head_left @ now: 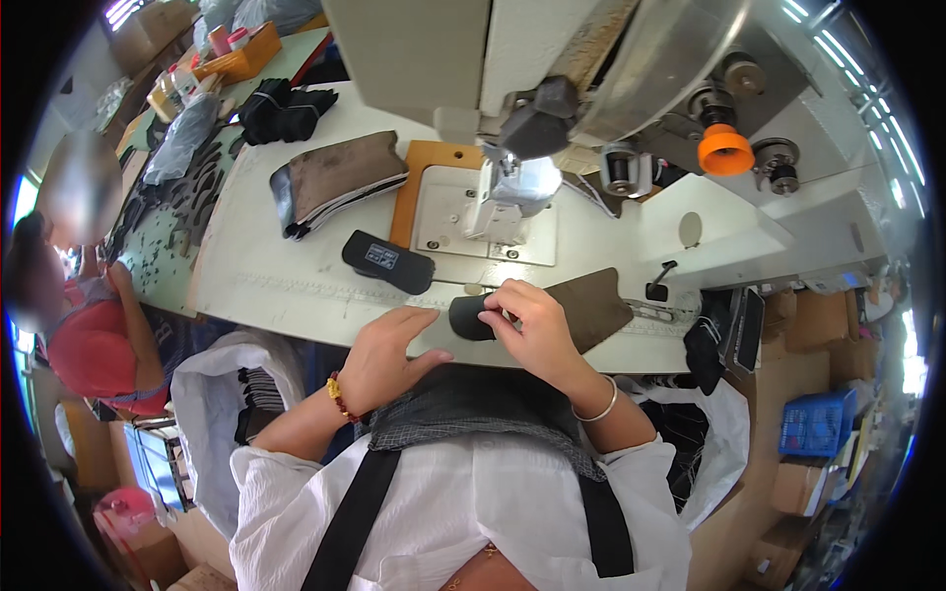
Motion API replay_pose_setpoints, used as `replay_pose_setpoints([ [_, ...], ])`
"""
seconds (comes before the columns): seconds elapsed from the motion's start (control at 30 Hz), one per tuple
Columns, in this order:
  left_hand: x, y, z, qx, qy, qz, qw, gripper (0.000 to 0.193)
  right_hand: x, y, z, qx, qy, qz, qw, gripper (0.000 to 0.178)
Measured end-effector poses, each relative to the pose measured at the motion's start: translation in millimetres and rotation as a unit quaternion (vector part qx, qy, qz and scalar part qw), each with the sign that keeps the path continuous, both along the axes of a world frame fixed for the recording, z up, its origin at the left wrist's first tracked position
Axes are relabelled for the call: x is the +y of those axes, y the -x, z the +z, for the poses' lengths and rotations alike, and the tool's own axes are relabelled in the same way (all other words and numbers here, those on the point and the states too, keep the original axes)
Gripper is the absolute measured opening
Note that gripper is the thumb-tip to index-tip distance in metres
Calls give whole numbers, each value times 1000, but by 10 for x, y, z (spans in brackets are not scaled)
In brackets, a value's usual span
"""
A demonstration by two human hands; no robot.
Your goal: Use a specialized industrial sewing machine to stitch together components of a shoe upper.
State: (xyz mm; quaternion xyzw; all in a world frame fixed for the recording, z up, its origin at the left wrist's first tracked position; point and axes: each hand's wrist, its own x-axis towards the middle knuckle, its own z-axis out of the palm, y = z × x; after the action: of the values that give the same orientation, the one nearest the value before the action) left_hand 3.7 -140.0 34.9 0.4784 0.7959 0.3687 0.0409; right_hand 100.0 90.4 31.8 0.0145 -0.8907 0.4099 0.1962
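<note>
My right hand (532, 325) is closed in a pinch at the right edge of a small dark piece with a rounded end (467, 319), at the front edge of the sewing table. Under and beside that hand lies a larger brown-grey flat piece (598, 303). My left hand (387, 357) is open just left of the dark piece, thumb and fingers apart and holding nothing. A black sole-shaped stack with a printed label (379, 264) lies beyond it. Farther back sits a stack of brown-grey cut pieces (345, 177). The sewing machine's lit needle area (512, 202) is ahead of my hands.
Black bundles (286, 110) lie at the back left. White sacks of dark pieces stand at my left (236, 394) and right (727, 453). A person in red (108, 340) sits at a green table on the left. The machine head overhangs the table; an orange cup-shaped part (724, 150) juts from it.
</note>
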Motion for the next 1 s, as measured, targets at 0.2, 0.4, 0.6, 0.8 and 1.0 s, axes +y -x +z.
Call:
replay_pose_setpoints([
  [0.2, -476, -103, -159, -454, -217, 57, 863, 35, -621, 178, 50, -34, 201, 136, 970, 10],
  [0.4, -915, -70, -343, -334, -289, 239, 865, 14, -1314, 462, -183, 101, 64, 152, 981, 14],
  [0.6, -1471, 220, -554, -245, -335, 413, 811, 10, -1764, 539, -803, 103, -44, 269, 957, 16],
  [0.8, -1891, 278, -565, -233, -322, 406, 823, 13, -2079, 632, -1223, -149, -216, 408, 874, 32],
  [1.0, -1768, -61, -508, -185, -227, 380, 877, 12, -2074, 741, -727, -159, 252, 240, 924, 28],
])
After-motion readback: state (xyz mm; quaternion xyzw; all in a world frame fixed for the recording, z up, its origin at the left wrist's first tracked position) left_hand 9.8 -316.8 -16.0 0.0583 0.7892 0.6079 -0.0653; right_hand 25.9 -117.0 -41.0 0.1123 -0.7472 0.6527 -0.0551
